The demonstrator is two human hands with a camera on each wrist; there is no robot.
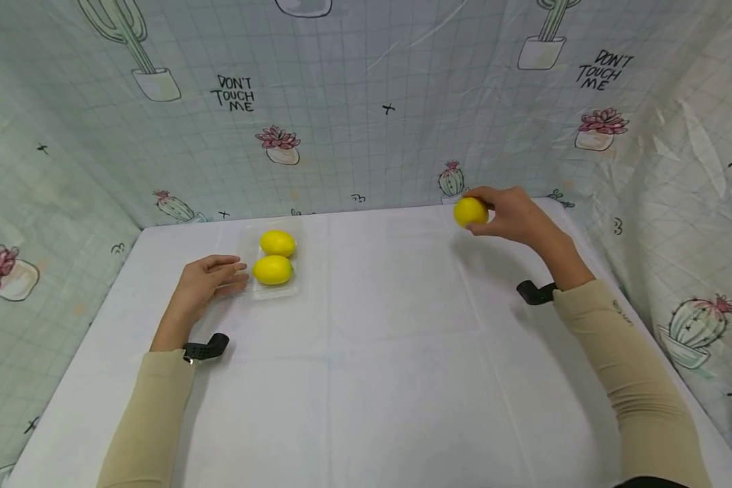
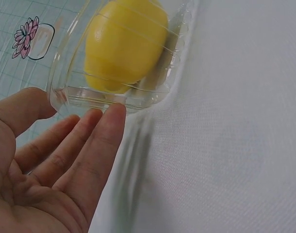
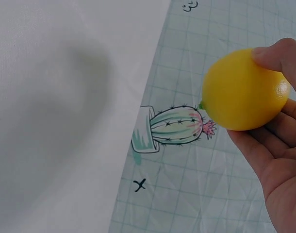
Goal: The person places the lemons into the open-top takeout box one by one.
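My right hand has its fingers and thumb curled round a yellow lemon, holding it up off the bench near the far right corner. In the right wrist view the thumb tip presses on top of the fruit and my fingers cradle it from below, so it sits in a loose cup rather than a tight squeeze; a smooth round thing like this would roll out of a flat palm, which is why I wrap it. Behind it hangs the cactus-print cloth that walls the space.

My left hand lies well apart from the right, on the near-left part of the bench, with the fingers straight and relaxed and nothing gripped. The left wrist view shows the fingertips touching the near edge of a clear plastic tray. I judge that they rest there to steady it, since so light a shell would slide on the white cover.

Two more lemons lie in that tray, one behind the other: the nearer lemon just beside my fingertips, the farther lemon toward the back wall. The two appear to touch. The tray's raised rim keeps them from rolling.
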